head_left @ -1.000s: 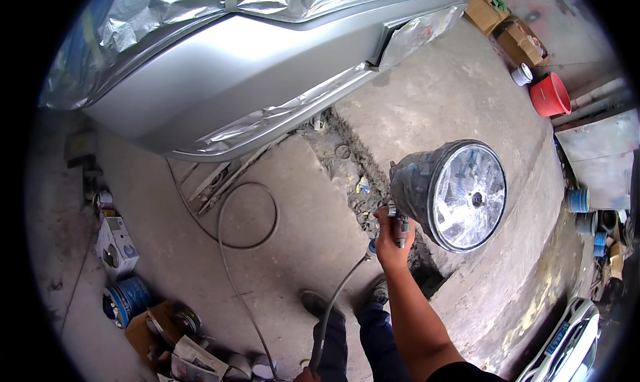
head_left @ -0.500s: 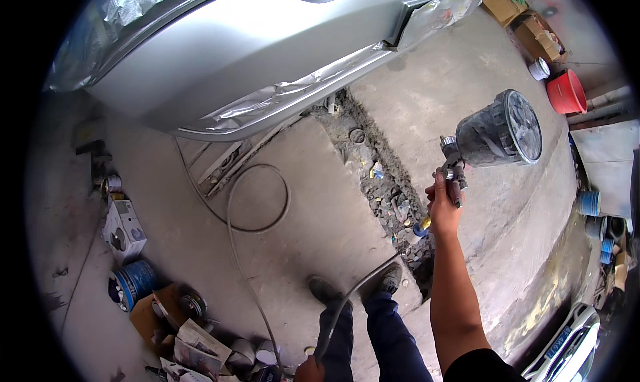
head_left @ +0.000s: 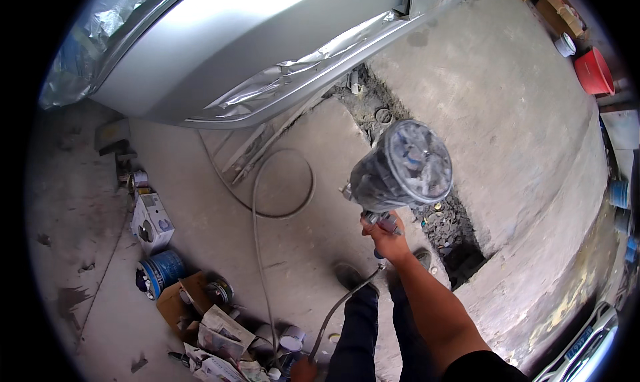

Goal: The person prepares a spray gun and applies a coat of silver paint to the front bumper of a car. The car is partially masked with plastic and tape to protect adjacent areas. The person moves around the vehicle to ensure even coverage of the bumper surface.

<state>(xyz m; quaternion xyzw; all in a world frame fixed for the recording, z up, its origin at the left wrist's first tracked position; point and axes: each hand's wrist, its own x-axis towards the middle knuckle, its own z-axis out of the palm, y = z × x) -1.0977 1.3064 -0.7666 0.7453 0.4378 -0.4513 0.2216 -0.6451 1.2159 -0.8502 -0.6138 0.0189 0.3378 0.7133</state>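
My right hand [head_left: 390,241] is closed round the grip of a spray gun [head_left: 385,223], held out in front of me above the floor. A large dark paint cup [head_left: 400,165] with a grimy clear lid sits tilted on the gun. From the grip's lower end an air hose [head_left: 331,309] runs down to my left hand [head_left: 304,369], which grips it at the lower edge; its fingers are partly hidden. Beyond the gun stands a silver car body panel [head_left: 267,42], with foil-like masking film [head_left: 300,72] along its lower part.
A rubble-filled trench [head_left: 453,232] crosses the concrete floor beside my feet. The hose loops on the floor [head_left: 313,182]. Cans, a cardboard box [head_left: 181,301] and papers [head_left: 223,335] lie at the left. A red bucket [head_left: 593,72] stands far right, a white car [head_left: 587,342] lower right.
My right hand has brought the spray gun leftward and closer to me, the cup's lid now turned more toward me. The view has swung somewhat left. My left hand stays low on the hose.
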